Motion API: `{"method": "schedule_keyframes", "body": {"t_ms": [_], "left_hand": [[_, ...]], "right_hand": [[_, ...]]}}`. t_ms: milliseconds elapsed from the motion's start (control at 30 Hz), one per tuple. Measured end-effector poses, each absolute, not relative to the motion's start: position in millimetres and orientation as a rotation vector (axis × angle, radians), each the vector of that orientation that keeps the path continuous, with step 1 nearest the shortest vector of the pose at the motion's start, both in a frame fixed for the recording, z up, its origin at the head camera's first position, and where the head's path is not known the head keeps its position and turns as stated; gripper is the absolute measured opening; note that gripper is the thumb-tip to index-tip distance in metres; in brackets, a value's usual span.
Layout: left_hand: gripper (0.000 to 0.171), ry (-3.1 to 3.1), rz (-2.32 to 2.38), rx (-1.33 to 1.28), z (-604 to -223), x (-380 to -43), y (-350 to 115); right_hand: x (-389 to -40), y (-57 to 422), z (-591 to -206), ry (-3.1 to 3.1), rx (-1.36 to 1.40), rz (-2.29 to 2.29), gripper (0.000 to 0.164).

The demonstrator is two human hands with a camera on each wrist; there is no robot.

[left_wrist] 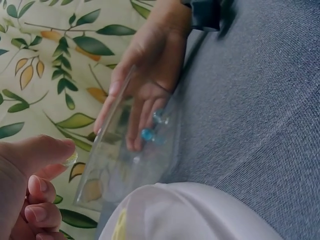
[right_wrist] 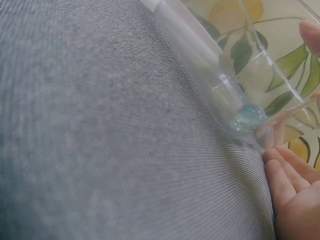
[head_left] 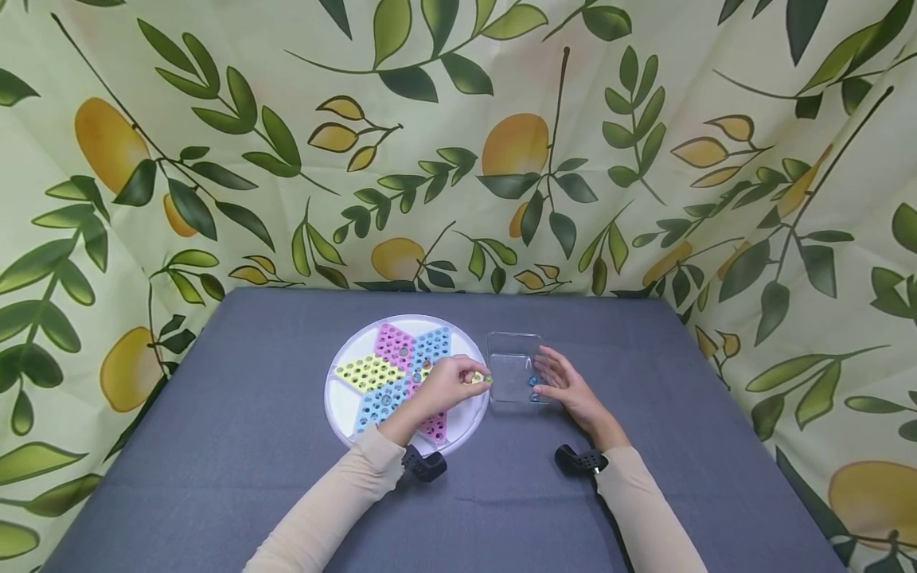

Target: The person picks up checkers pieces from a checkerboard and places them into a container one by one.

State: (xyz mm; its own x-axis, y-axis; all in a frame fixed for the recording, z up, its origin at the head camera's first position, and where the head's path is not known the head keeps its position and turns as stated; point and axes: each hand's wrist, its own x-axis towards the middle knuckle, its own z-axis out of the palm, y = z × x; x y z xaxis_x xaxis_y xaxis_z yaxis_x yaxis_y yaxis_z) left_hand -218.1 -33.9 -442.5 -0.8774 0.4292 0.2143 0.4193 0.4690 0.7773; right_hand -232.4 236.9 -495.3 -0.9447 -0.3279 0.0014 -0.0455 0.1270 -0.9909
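My left hand [head_left: 450, 383] is over the right side of a round white Chinese checkers board [head_left: 458, 430], in the gap toward the clear box. Between its thumb and forefinger it pinches a small yellow-green marble [left_wrist: 71, 159]; the other fingers are curled in. The clear plastic box [head_left: 512, 366] stands just right of the board. Several blue marbles [head_left: 533, 382] lie in it at its right side. My right hand [head_left: 569, 390] rests along the box's right side, its fingers fairly straight and the thumb apart. Through the clear wall, its fingers [left_wrist: 145, 115] show behind the marbles.
The board carries a star of pink, blue and yellow fields with holes, several of them filled with marbles. Both stand on a grey cloth-covered table [head_left: 272, 382]. Behind rises a leaf-and-fruit patterned curtain [head_left: 444, 119]. Black bands [head_left: 424, 463] are on both wrists.
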Motion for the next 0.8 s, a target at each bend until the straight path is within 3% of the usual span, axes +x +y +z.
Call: {"method": "schedule_keyframes", "body": {"t_ms": [800], "left_hand": [[0.021,2.656,1.396,0.839,-452,-218,-23]], "right_hand": [[-233,237,-495,2.188,-0.332,-1.892,0.080]]}}
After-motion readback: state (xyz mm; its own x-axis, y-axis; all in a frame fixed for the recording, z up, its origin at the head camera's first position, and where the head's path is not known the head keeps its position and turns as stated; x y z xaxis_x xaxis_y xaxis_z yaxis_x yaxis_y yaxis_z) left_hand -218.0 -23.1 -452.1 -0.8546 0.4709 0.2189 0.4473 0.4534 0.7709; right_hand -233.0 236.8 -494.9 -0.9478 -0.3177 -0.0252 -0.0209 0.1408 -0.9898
